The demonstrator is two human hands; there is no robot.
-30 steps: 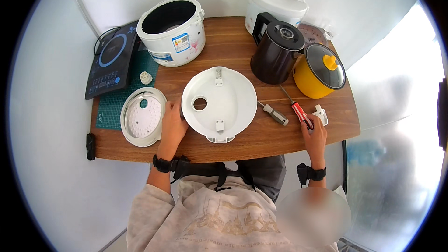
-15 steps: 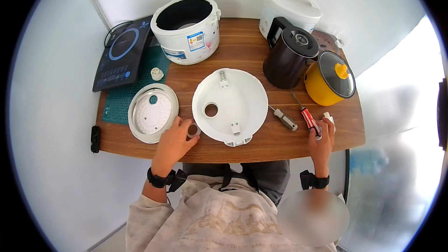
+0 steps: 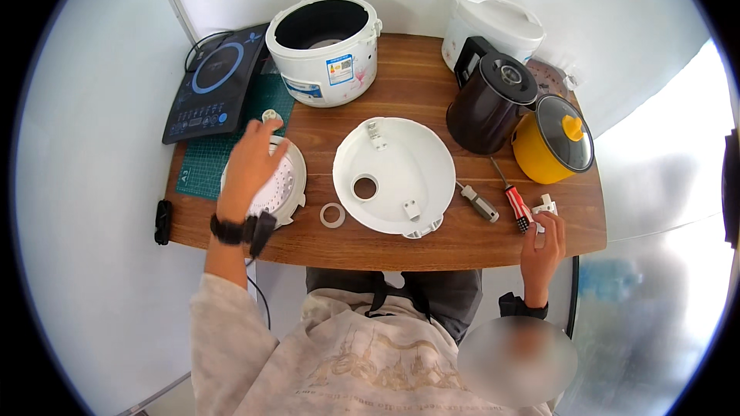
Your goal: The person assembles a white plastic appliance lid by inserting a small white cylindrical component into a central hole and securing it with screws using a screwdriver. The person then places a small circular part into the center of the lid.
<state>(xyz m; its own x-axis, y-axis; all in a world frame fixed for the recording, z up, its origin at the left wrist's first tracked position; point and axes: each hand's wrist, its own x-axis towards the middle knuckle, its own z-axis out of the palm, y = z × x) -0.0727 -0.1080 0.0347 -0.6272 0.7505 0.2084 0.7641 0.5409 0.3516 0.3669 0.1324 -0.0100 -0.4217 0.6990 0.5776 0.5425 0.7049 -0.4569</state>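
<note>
My left hand [image 3: 253, 160] reaches over the round white perforated inner lid [image 3: 287, 192], covering part of it. Its fingers are apart, their tips at a small cream-white cap [image 3: 270, 115] on the green cutting mat. At the right, my right hand [image 3: 544, 250] has its fingers curled round the near end of a small white plastic part [image 3: 546, 205], partly hidden by them. A red-and-white screwdriver [image 3: 517, 202] lies just left of that hand. Mid-table rests a large white lid shell [image 3: 393, 169] with a round hole; a pale ring [image 3: 332, 215] lies beside it.
A grey-handled screwdriver [image 3: 479, 204] lies right of the shell. Behind stand a white open cooker body [image 3: 327, 73], a dark kettle [image 3: 482, 111], a yellow pot [image 3: 536, 158] and a white lidded cooker [image 3: 497, 19]. An induction hob [image 3: 212, 84] sits on the mat [image 3: 202, 173].
My left hand has left the ring and moved up and left over the inner lid to the cap. The white part by my right hand has turned. The whole view has shifted slightly.
</note>
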